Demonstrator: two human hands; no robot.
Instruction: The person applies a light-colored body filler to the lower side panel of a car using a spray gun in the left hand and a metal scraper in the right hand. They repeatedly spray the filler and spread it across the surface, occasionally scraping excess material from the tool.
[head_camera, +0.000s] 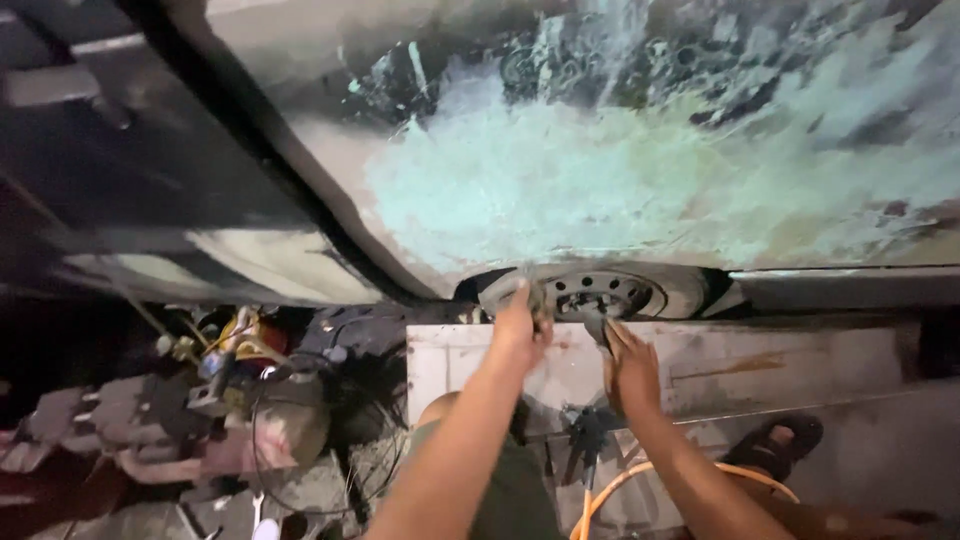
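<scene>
Two bare hands of yours reach up to a steel wheel (600, 292) tucked under the sanded body panel (600, 170) of a vehicle. Your left hand (520, 325) is curled narrow around something small and dark at the wheel's left rim; what it grips is too blurred to tell. Your right hand (632, 365) is half open, fingers (618, 335) stretched upward, their tips touching a small dark piece (596, 325) just below the wheel's centre.

You see the wheel only as a shallow arc, dull grey metal with a ring of small round holes about its hub. Its face turns toward you and its long visible span runs left to right along the lower edge of the panel. Above it the panel is rough and matt, patched with pale green filler and scuffed grey, with swirled dark marks near its upper edge.

Below your hands lies a flat, pale board (760, 365), stained with rust-coloured streaks, its long edge parallel to the wheel. An orange hose (610, 490) curves across near your knee, just beside a dark, star-shaped tool (583, 430). A black sandal (775, 440) rests near the board's lower right corner. Off to the left sits a clutter of wires and machine parts (250, 390).
</scene>
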